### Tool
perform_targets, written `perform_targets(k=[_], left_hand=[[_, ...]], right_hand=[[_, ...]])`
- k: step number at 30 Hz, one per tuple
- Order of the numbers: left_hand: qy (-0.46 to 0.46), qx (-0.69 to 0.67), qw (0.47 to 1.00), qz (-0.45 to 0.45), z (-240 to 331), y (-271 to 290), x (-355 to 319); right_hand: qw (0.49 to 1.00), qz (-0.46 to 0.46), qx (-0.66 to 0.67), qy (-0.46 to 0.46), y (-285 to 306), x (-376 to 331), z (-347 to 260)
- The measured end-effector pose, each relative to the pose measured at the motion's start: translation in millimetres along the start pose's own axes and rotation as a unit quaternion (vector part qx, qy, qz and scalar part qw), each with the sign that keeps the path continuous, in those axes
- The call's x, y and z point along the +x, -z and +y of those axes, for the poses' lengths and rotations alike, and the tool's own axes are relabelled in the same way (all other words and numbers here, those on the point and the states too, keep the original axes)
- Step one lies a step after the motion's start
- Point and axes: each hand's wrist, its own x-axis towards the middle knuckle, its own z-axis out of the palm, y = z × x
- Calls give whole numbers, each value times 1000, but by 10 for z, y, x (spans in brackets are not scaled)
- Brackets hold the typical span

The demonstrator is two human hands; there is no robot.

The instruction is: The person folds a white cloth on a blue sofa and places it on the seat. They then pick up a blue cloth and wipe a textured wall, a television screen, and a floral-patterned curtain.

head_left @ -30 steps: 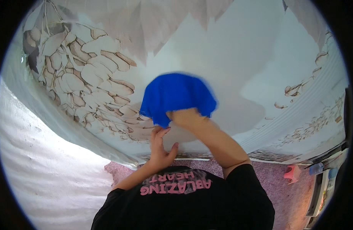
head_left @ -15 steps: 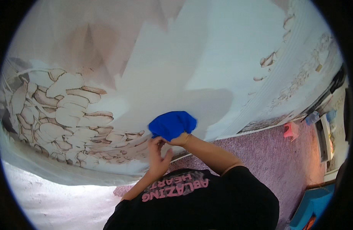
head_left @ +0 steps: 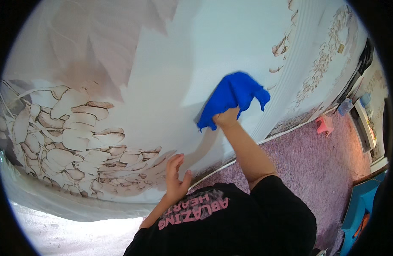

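My right arm reaches out to a pale wall (head_left: 171, 81) with a printed flower pattern. A blue cloth (head_left: 232, 91) is spread against the wall under my right hand (head_left: 227, 117), which holds it. The cloth covers the fingers of that hand, and one corner hangs loose on the right. Lower down, in front of my chest, my left hand (head_left: 177, 179) is raised with thumb and fingers apart. It holds nothing and is close to the wall's lower edge.
Purple carpet (head_left: 303, 170) runs along the foot of the wall. To the right are a pink stool (head_left: 324, 125), a clear plastic bottle (head_left: 345, 106) and a blue object (head_left: 360, 205). Translucent sheeting (head_left: 77, 209) hangs at the lower left, beside a bright area.
My right hand has carried the blue cloth up and right across the wall, and the cloth has spread out. My left hand has come away from the cloth and stays low.
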Motion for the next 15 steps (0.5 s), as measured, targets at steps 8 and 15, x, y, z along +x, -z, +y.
perform_targets(k=[8,15], left_hand=[[-28,55,998,20,90,-224,146],[-41,92,994,36,174,-873,580]], right_hand=[[920,-377,38,103,-86,-146,-529],[970,-125,-105,180,650,1468,98]])
